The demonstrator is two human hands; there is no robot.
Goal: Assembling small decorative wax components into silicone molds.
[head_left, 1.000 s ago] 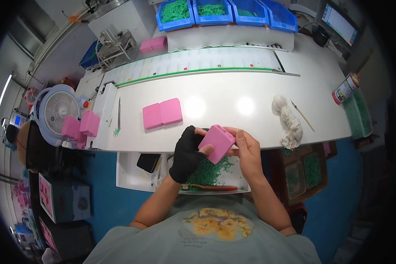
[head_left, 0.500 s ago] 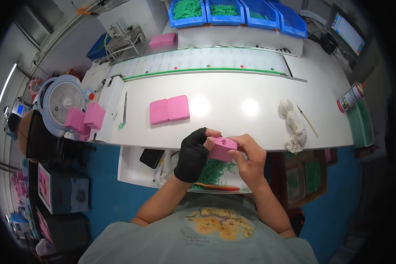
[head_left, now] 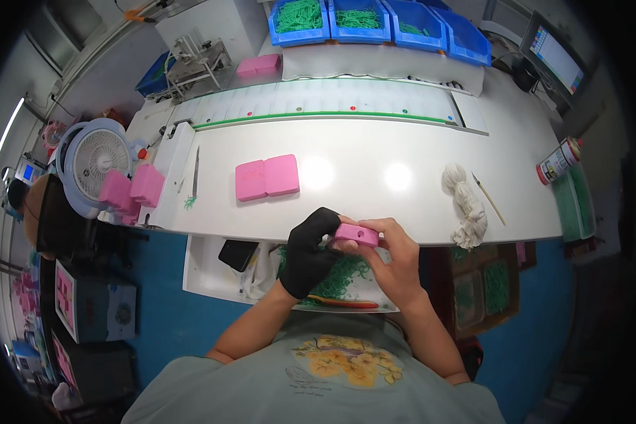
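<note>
Between my two hands is a pink block [head_left: 355,234] with a small round hole in the side facing up. My left hand [head_left: 312,249], in a black glove with bare fingertips, grips its left end. Bare, my right hand [head_left: 396,256] closes on its right end with the fingers over the top edge. Both hands hold it above an open white drawer [head_left: 203,272] with green shreds [head_left: 343,277] inside. On the white table, beyond my hands and to the left, lie two pink blocks [head_left: 266,177] side by side.
A thin metal tool [head_left: 196,172] lies left on the table. To the right are a bundle of white cloth [head_left: 464,205], a thin brush-like stick [head_left: 488,198] and a spray can [head_left: 560,161]. Blue bins [head_left: 362,22] stand at the back, a fan [head_left: 95,162] at left.
The pink block has been turned in my hands, so a narrower side with the hole now shows. The conveyor-like strip's coloured dots have shifted left.
</note>
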